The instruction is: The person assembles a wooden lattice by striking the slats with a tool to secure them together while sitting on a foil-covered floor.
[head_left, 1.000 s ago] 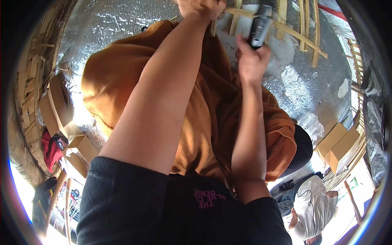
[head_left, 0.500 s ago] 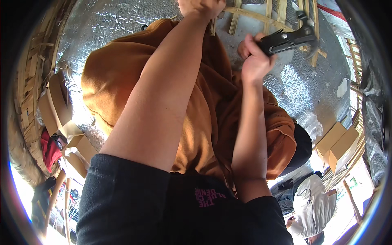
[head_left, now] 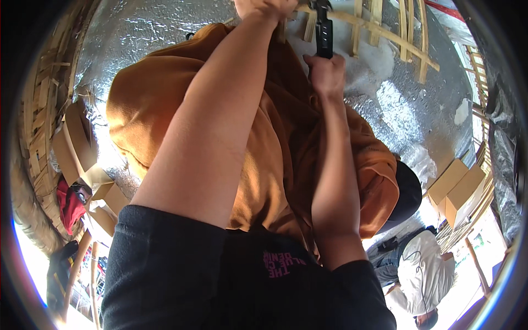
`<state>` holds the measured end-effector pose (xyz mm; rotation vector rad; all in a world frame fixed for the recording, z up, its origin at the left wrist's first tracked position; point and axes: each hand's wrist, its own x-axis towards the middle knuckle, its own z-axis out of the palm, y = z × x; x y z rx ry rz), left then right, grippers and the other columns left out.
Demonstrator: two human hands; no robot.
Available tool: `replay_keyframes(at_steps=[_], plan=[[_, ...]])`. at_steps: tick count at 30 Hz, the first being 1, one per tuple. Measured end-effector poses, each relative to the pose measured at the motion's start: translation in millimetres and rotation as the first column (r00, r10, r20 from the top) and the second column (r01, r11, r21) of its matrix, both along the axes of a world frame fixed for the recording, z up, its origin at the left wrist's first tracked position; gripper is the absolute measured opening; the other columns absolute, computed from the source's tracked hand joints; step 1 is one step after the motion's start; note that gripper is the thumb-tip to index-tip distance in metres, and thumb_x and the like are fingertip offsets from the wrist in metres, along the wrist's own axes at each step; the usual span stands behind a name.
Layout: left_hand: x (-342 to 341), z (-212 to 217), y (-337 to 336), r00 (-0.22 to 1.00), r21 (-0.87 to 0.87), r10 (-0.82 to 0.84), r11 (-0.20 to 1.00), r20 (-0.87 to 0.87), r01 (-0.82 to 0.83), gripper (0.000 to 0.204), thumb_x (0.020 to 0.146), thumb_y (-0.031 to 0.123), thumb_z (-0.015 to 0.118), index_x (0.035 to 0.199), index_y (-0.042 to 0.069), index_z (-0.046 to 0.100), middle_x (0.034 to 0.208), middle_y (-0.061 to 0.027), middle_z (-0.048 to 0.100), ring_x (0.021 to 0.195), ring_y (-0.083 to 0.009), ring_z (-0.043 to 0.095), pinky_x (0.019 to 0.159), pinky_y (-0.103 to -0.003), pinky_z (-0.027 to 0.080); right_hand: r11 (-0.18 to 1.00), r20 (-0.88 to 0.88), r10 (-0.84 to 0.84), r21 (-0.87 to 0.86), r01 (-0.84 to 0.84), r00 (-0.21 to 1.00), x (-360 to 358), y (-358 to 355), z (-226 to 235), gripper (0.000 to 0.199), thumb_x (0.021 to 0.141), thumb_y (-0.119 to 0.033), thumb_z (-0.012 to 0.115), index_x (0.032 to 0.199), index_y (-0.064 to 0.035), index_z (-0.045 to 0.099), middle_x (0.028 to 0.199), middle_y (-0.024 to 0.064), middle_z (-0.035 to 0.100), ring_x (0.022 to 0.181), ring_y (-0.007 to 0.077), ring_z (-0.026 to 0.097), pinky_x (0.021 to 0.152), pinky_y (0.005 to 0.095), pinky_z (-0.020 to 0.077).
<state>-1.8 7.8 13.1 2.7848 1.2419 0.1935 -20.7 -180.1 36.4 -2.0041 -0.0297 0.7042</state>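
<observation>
My right hand [head_left: 329, 76] grips the black handle of a hammer [head_left: 324, 38], held upright in the view with its head close to the upper edge. To its left, my left hand [head_left: 267, 6] is closed beside pale wooden strips [head_left: 379, 30] that cross in a lattice. The picture's edge cuts off part of that hand, and what its fingers hold is hidden. The hammer head overlaps one end of the lattice, but whether they touch I cannot tell. A brown garment [head_left: 159, 104] spreads under both forearms.
Shiny silver sheeting [head_left: 159, 27] lies behind the lattice. Open cardboard boxes stand at left [head_left: 74, 137] and right [head_left: 456, 190]. A dark rounded thing [head_left: 410, 190] adjoins the garment. Another person in a white top [head_left: 426, 269] is at lower right, and woven strips line the left wall [head_left: 44, 110].
My right hand has swung the hammer left and upward, turning its head from pointing right to the view's upper edge, near my left hand. The left hand has shifted slightly left.
</observation>
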Motion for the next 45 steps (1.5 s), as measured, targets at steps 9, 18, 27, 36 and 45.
replay_keyframes(at_steps=[9, 18, 27, 36, 45], plan=[[4, 16, -6, 0.994, -0.081, -0.014, 0.997, -0.106, 0.005, 0.080, 0.101, 0.054, 0.036, 0.162, 0.007, 0.015, 0.169, -0.0141, 0.014, 0.155, -0.0333, 0.013, 0.125, -0.057, 0.008, 0.880, -0.171, -0.184, 0.410, 0.240, 0.968, -4, -6, 12, 0.020, 0.083, -0.002, 0.069, 0.071, -0.0061, 0.053, 0.056, -0.0001, 0.045, 0.048, 0.0106, 0.043, 0.046, 0.0266, 0.0282], [-2, 30, -7, 0.986, -0.106, -0.032, 0.994, -0.166, 0.014, 0.081, 0.102, 0.056, 0.032, 0.162, 0.006, 0.011, 0.169, -0.0148, 0.012, 0.156, -0.0336, 0.009, 0.125, -0.057, 0.007, 0.739, 0.074, -0.254, 0.658, 0.144, 0.964, -6, 3, 8, 0.022, 0.083, 0.000, 0.069, 0.069, -0.0093, 0.054, 0.056, 0.0018, 0.050, 0.043, 0.0108, 0.044, 0.043, 0.0269, 0.0288], [6, 17, -6, 0.996, -0.063, -0.023, 0.998, -0.091, 0.017, 0.082, 0.101, 0.055, 0.035, 0.162, 0.006, 0.011, 0.169, -0.0153, 0.013, 0.156, -0.0339, 0.011, 0.125, -0.057, 0.008, 0.757, 0.057, -0.171, 0.647, 0.094, 0.984, 17, -3, 30, 0.028, 0.082, -0.003, 0.072, 0.068, -0.0122, 0.050, 0.054, -0.0026, 0.044, 0.043, 0.0097, 0.043, 0.043, 0.0258, 0.0302], [0, 20, -10, 0.994, -0.061, 0.000, 0.998, -0.106, -0.007, 0.086, 0.099, 0.058, 0.041, 0.162, 0.007, 0.012, 0.168, -0.0153, 0.016, 0.155, -0.0338, 0.012, 0.125, -0.057, 0.009, 0.884, 0.005, -0.152, 0.448, 0.134, 0.988, 8, -3, 22, 0.038, 0.088, -0.013, 0.073, 0.058, -0.0115, 0.049, 0.052, -0.0014, 0.046, 0.041, 0.0085, 0.040, 0.043, 0.0277, 0.0249], [1, 26, -8, 0.981, -0.113, -0.039, 0.993, -0.191, 0.018, 0.084, 0.100, 0.055, 0.041, 0.162, 0.007, 0.013, 0.169, -0.0141, 0.014, 0.156, -0.0327, 0.012, 0.125, -0.057, 0.008, 0.993, 0.001, 0.070, 0.100, -0.070, 0.998, 2, 0, 14, 0.031, 0.084, -0.011, 0.075, 0.063, -0.0096, 0.052, 0.054, -0.0021, 0.046, 0.042, 0.0079, 0.040, 0.043, 0.0263, 0.0283]])
